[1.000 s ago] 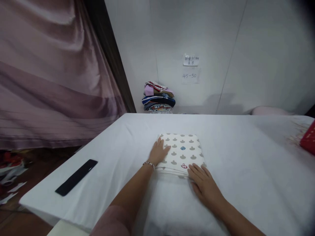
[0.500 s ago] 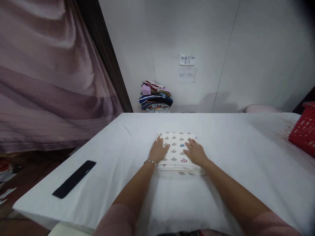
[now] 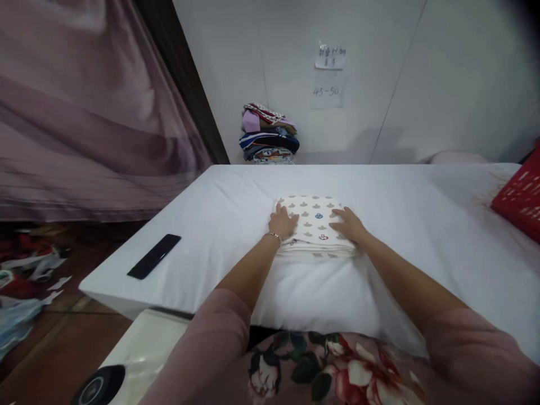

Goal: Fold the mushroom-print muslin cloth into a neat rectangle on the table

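A folded white cloth printed with small grey shapes lies on the white table, near its middle. My left hand rests flat on the cloth's left side, fingers spread, a thin bracelet at the wrist. My right hand lies flat on the cloth's right side, fingers stretched out. Both hands press down on the top of the fold and grip nothing.
A black flat phone-like object lies at the table's left edge. A red basket stands at the far right. A stack of folded clothes sits against the back wall. A mauve curtain hangs at left; clutter lies on the floor.
My right hand moved from the cloth's near edge up onto its top right. The view has pulled back and tilted down, so my sleeves and floral garment now show.
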Motion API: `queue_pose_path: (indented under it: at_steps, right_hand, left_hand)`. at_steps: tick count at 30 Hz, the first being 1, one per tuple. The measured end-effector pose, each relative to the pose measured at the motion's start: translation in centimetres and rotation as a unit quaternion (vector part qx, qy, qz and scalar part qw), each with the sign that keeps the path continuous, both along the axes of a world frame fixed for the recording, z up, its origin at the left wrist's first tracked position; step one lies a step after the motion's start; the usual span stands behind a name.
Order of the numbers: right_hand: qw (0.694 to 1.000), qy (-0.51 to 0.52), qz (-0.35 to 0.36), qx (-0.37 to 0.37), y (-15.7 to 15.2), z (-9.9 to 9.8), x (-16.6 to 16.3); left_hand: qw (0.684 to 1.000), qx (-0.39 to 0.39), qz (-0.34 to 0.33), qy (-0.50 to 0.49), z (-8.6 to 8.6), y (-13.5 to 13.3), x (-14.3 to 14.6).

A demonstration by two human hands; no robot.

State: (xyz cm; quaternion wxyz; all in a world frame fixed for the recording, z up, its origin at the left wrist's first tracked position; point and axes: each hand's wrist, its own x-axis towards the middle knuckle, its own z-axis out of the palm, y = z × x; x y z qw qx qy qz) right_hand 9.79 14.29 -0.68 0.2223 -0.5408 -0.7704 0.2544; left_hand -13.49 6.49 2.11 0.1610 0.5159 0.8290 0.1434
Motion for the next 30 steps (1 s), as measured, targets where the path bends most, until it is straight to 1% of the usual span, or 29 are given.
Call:
queue_pose_path:
  at_steps: [2,4,7,10,13,15,17,19,21,22,24,26,28,30]
  right_hand:
    - [1.000,0.005,-0.007,-0.003,1.4,0.7,1.5]
    - [1.000,0.007,-0.013,0.003,2.7,1.1,3.2]
    - [1.000,0.025,0.000,-0.002,3.5,1.0,5.3]
    - [0.999,0.041,0.024,-0.011,2.9,0.6,6.3]
    - [0.999,0.038,-0.001,0.017,1.6,0.8,6.8]
    - [0.997,0.056,-0.013,0.050,0.3,1.2,7.1]
    - [0.992,0.088,0.021,0.092,-1.3,1.5,7.4]
    - [0.980,0.109,0.099,0.137,-3.0,1.6,7.7]
    - [0.962,0.102,0.179,0.177,-4.4,1.4,7.7]
    - [0.954,0.092,0.205,0.196,-4.9,1.2,7.6]
    - [0.943,0.072,0.232,0.227,-5.6,0.9,7.3]
    - [0.938,0.055,0.240,0.245,-5.7,0.8,7.0]
    - [0.935,0.047,0.242,0.254,-5.6,0.8,6.7]
    - [0.935,0.048,0.241,0.256,-5.5,0.6,6.4]
  left_hand:
    - [1.000,-0.009,0.002,-0.022,-0.1,-0.3,1.6]
    - [0.999,-0.014,-0.019,-0.038,-0.4,-0.5,3.1]
    - [0.997,-0.001,-0.058,-0.043,-0.8,-0.9,4.4]
    - [0.996,0.023,-0.073,-0.043,-0.9,-1.2,4.3]
    - [0.991,0.056,-0.092,-0.074,-1.1,-1.7,3.2]
    - [0.987,0.099,-0.097,-0.086,-1.3,-2.4,2.6]
    - [0.980,0.162,-0.096,-0.071,-1.5,-3.4,2.1]
    - [0.966,0.232,-0.109,-0.042,-1.6,-4.8,2.1]
    - [0.945,0.291,-0.149,-0.017,-1.5,-6.2,2.6]
    - [0.934,0.310,-0.179,-0.005,-1.4,-6.9,2.9]
    - [0.913,0.323,-0.249,0.017,-1.1,-8.0,3.7]
    - [0.902,0.314,-0.295,0.030,-0.8,-8.6,4.4]
    - [0.904,0.294,-0.310,0.032,-0.7,-8.8,4.8]
    - [0.910,0.275,-0.309,0.030,-0.7,-8.6,4.9]
